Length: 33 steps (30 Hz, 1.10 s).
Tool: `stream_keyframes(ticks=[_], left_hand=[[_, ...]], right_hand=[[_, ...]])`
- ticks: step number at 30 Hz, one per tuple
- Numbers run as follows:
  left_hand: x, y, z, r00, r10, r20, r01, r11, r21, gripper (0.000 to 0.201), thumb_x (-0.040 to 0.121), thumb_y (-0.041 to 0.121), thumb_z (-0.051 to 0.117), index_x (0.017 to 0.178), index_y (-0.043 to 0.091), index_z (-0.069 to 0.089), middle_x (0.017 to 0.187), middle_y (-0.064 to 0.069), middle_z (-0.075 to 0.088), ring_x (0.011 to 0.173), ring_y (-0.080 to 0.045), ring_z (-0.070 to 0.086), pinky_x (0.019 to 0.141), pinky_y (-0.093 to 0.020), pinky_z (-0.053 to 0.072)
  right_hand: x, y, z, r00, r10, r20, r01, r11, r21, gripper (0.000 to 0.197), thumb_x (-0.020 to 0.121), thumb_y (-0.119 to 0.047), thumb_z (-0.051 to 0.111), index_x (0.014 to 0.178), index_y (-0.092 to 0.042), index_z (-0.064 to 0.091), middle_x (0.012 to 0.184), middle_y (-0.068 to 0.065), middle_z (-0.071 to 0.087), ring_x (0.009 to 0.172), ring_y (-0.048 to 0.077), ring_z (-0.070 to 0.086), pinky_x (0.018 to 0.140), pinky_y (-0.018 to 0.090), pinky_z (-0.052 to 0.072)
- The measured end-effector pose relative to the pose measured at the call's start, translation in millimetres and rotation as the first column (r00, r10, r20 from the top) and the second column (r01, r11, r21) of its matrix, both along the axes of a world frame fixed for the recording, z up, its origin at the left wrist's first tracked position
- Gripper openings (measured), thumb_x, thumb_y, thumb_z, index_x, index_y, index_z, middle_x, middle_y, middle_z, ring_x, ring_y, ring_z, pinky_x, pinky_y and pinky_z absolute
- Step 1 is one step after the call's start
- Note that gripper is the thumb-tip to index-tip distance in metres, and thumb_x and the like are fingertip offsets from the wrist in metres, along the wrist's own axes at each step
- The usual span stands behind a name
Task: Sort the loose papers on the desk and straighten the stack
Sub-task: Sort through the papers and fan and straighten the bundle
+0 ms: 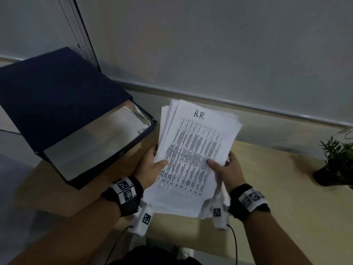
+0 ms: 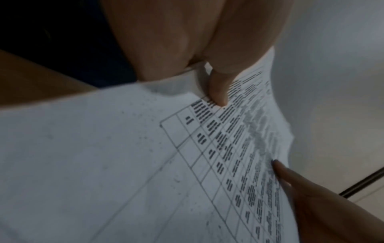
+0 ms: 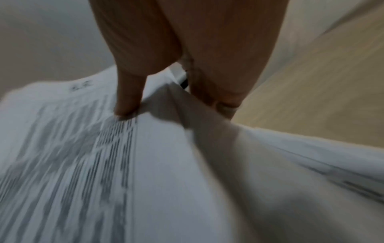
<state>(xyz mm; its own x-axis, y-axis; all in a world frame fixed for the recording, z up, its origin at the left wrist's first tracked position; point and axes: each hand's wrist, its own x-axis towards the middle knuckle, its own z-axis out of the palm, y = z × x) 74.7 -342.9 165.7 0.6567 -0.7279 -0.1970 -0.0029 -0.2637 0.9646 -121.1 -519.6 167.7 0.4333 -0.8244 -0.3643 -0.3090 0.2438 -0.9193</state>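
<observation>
A fanned stack of white printed papers (image 1: 193, 148) is held above the desk, its top sheet carrying a table and the handwritten letters "H.R.". My left hand (image 1: 152, 165) grips its left edge, thumb on top and fingers underneath. My right hand (image 1: 225, 167) grips the right edge the same way. In the left wrist view my left thumb (image 2: 218, 88) presses on the printed table of the papers (image 2: 124, 164). The blurred right wrist view shows my right thumb (image 3: 129, 98) on the top sheet of the papers (image 3: 104, 164), with loose sheet edges drooping beside it. The sheets' edges are uneven.
An open dark blue box file (image 1: 63, 111) stands at the left on the light wooden desk (image 1: 277, 188), close to the papers. A small potted plant (image 1: 336, 163) is at the right edge. A wall with a roller blind rises behind the desk.
</observation>
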Motion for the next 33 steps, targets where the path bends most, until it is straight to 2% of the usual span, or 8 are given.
stream_keyframes(ticks=[4,9,13,16,19,23,28,33], left_hand=[[-12,-3,47,0.999,0.002,0.038,0.006,0.976,-0.218,0.033,0.092,0.004,0.062,0.107,0.033,0.060,0.105,0.005,0.072,0.098,-0.005,0.069,0.088,-0.024,0.054],[-24,-2,69,0.983,0.129,0.133,-0.081,0.944,-0.319,0.026,0.089,0.012,0.069,0.105,0.032,0.063,0.094,0.015,0.073,0.090,0.001,0.070,0.078,-0.018,0.055],[-33,0,28,0.992,0.128,-0.012,-0.129,0.986,-0.107,0.025,0.085,0.014,0.074,0.107,0.004,0.069,0.085,0.015,0.075,0.082,0.004,0.071,0.075,-0.021,0.058],[-35,-1,5,0.989,0.145,0.001,-0.145,0.988,0.046,0.030,0.085,0.036,0.073,0.099,0.009,0.070,0.093,0.007,0.074,0.094,-0.010,0.070,0.093,-0.039,0.056],[-30,-6,12,0.982,0.169,0.082,-0.176,0.980,0.092,0.023,0.092,0.032,0.065,0.091,0.009,0.068,0.083,-0.002,0.070,0.087,-0.024,0.070,0.079,-0.031,0.055],[-14,-1,24,0.930,0.145,0.339,-0.186,0.978,0.093,0.018,0.095,0.019,0.062,0.107,0.007,0.068,0.088,-0.009,0.072,0.083,-0.031,0.069,0.073,-0.034,0.057],[-1,12,34,0.901,0.139,0.411,-0.213,0.967,0.139,0.026,0.095,0.025,0.061,0.113,0.007,0.066,0.095,-0.008,0.069,0.087,-0.027,0.066,0.075,-0.029,0.051],[1,32,32,0.918,0.095,0.385,-0.198,0.951,0.239,0.030,0.095,0.029,0.060,0.117,0.008,0.066,0.105,-0.013,0.071,0.099,-0.031,0.067,0.084,-0.031,0.051]], right_hand=[[-5,-2,67,0.978,-0.006,0.210,0.035,0.990,-0.136,0.018,0.079,0.000,0.075,0.097,0.001,0.072,0.087,0.008,0.078,0.074,0.020,0.074,0.066,0.036,0.059],[-6,18,99,0.901,0.031,0.432,0.091,0.962,-0.258,0.028,0.076,0.010,0.072,0.081,-0.017,0.076,0.087,-0.002,0.078,0.081,0.017,0.073,0.070,0.029,0.060],[3,33,47,0.992,-0.052,0.117,0.076,0.974,-0.211,0.021,0.072,-0.003,0.083,0.079,-0.019,0.072,0.077,-0.005,0.076,0.079,0.020,0.075,0.066,0.033,0.059],[7,37,2,0.990,-0.088,-0.112,0.067,0.982,-0.175,0.018,0.074,-0.007,0.082,0.077,-0.018,0.068,0.079,-0.004,0.070,0.083,0.026,0.071,0.074,0.037,0.058],[5,31,-25,0.969,-0.072,-0.237,0.025,0.981,-0.195,0.030,0.073,-0.011,0.080,0.101,-0.006,0.069,0.096,0.006,0.072,0.091,0.027,0.069,0.075,0.035,0.056],[-6,6,-52,0.866,-0.006,-0.500,-0.112,0.972,-0.205,0.065,0.079,-0.011,0.074,0.139,-0.011,0.047,0.135,0.008,0.056,0.108,0.028,0.062,0.090,0.034,0.054],[1,4,-67,0.530,0.028,-0.848,-0.280,0.949,-0.144,0.085,0.082,-0.054,0.062,0.147,-0.010,0.029,0.150,0.013,0.035,0.134,0.037,0.036,0.106,0.049,0.036],[16,28,-68,0.557,0.088,-0.826,-0.257,0.964,-0.071,0.080,0.082,-0.038,0.068,0.145,-0.008,0.028,0.143,0.016,0.036,0.131,0.038,0.039,0.104,0.049,0.042]])
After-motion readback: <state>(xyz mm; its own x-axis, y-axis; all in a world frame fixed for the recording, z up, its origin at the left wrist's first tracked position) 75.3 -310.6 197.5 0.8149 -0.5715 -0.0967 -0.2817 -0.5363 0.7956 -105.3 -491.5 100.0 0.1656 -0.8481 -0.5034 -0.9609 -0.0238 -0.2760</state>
